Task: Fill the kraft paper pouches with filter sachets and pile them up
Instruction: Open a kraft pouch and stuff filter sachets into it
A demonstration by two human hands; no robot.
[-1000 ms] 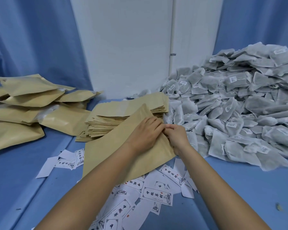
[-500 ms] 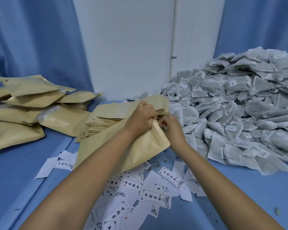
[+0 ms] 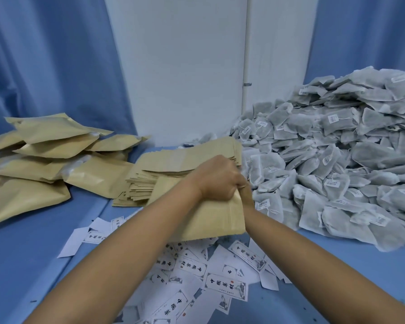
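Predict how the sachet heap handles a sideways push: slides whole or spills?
Likely spills: the sachets lie loose and overlapping at all angles, nothing binding them. Probably light and floppy; they look like thin mesh, sagging over each other. Tags may snag neighbours.

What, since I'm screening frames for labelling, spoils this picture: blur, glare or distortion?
Head view: even soft light, no glare; left hand slightly soft on the kraft pouch; sachet heap tags too small to read; wide-angle stretch toward the edges.
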